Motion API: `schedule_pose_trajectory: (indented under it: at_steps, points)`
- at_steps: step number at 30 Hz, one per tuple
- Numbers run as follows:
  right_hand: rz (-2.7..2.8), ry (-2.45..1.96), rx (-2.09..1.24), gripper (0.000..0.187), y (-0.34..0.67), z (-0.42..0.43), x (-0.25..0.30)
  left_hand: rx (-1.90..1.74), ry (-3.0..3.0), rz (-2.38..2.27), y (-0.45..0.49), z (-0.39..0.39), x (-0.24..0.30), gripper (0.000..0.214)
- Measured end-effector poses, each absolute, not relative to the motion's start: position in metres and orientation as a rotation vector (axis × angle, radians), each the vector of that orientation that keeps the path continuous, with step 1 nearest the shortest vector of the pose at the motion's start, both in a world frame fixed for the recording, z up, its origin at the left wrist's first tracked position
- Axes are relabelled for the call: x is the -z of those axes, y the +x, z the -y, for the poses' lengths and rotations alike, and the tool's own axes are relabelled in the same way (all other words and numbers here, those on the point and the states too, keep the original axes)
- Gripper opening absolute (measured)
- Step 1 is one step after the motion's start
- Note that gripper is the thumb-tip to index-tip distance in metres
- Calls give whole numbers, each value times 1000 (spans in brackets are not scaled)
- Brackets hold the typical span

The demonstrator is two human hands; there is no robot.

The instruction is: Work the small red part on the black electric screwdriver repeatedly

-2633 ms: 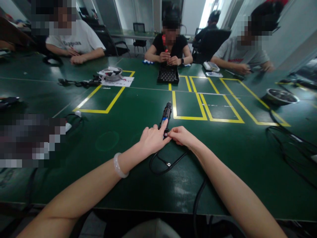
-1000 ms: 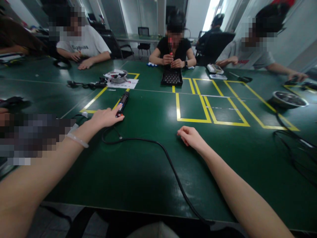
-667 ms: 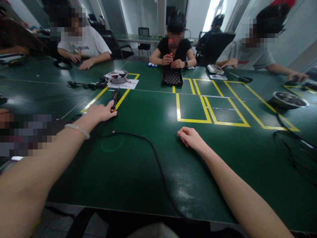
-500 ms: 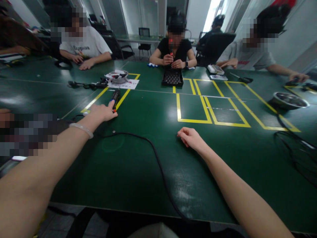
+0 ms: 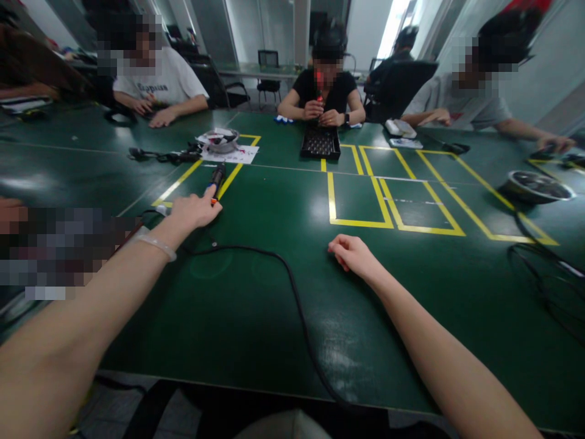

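Observation:
My left hand [image 5: 195,211] reaches forward, palm down, over the table. Its index finger and thumb lie on either side of the near end of a dark electric screwdriver [image 5: 219,175], where a bit of orange shows. The tool points away from me between two yellow tape lines; my other left fingers are partly hidden. My right hand [image 5: 350,251] rests on the green table [image 5: 256,311] in a loose curl, and nothing shows in it. A black cable [image 5: 295,286] runs across the table between my forearms.
Across the table, a person [image 5: 329,91] holds a red-tipped tool over a black tray [image 5: 320,152]. Papers and a round metal part [image 5: 222,141] lie beyond my left hand. Another round metal part [image 5: 539,186] is at right, beside coiled cables [image 5: 539,268]. Yellow tape [image 5: 361,224] marks rectangles.
My left hand and the screwdriver have shifted slightly right. My right hand stays where it was. The whole view has turned a little.

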State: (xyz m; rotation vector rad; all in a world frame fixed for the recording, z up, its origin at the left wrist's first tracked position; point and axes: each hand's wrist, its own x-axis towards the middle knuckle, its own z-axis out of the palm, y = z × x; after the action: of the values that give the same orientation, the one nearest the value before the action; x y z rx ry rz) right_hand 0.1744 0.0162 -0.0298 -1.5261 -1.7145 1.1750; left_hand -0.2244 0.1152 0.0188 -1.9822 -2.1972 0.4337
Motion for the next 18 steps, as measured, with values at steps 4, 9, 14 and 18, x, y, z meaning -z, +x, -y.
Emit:
schedule_pose_trajectory:
  at_steps: [4, 9, 14, 18]
  points:
    - [1724, -1511, -1167, 26, 174, -16, 29, -425, -2026, 2168, -209, -106, -16, 70]
    - [1743, -1477, -1066, 36, 171, -15, 28, -397, -2087, 2115, -174, -88, -11, 77]
    - [1754, -1348, -913, 17, 165, -13, 23, -374, -2182, 1999, -124, -59, -13, 74]
    - [1862, -1365, -852, 15, 157, -7, 16, -295, -2278, 1897, -83, -37, -12, 73]
